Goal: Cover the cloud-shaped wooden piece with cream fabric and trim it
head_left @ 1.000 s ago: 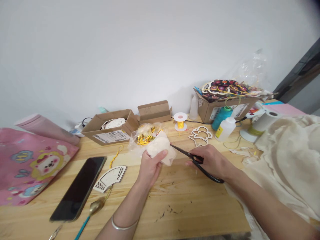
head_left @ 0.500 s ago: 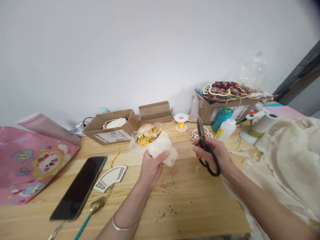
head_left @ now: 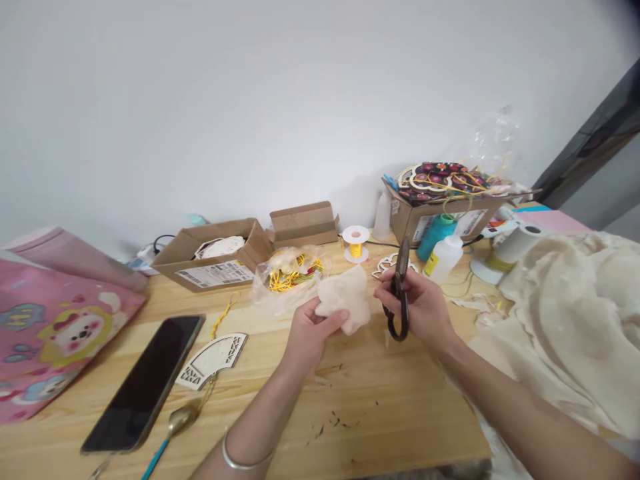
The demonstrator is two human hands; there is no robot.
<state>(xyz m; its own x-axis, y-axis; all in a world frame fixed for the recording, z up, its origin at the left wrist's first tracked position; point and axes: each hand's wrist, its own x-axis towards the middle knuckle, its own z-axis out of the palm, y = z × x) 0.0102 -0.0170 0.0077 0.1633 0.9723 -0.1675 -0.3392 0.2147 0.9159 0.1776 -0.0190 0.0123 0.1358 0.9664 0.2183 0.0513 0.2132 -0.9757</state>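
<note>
The head view shows a small cream cloth piece (head_left: pixel 345 293) held above the desk (head_left: pixel 400 413), on the near side of the white spool of yellow cord (head_left: pixel 356 250). The left hand (head_left: pixel 314 331) pinches its lower left edge, thumb on top. The right hand (head_left: pixel 425 303) grips black-handled scissors (head_left: pixel 402 261) on the near right side of the spool, the blades closed and pointing up, apart from the cloth.

The cloth piece should be very light and limp, likely to droop wherever it is unsupported; it looks matt, so hardly slippery, though its edges may fray. Whether it has several layers I cannot tell. A flat pinch near the edge, as here, seems best, leaving the lobed outline free. The scissors should feel stiff and much heavier, best taken by the handles.

A second ago the blades pointed left, their tips at the cloth's edge; now they stand upright, well away from it. The cloth also overlapped the clear bag of yellow cords (head_left: pixel 263 291), left of the spool; now it sits mostly to the right of that bag.
</note>
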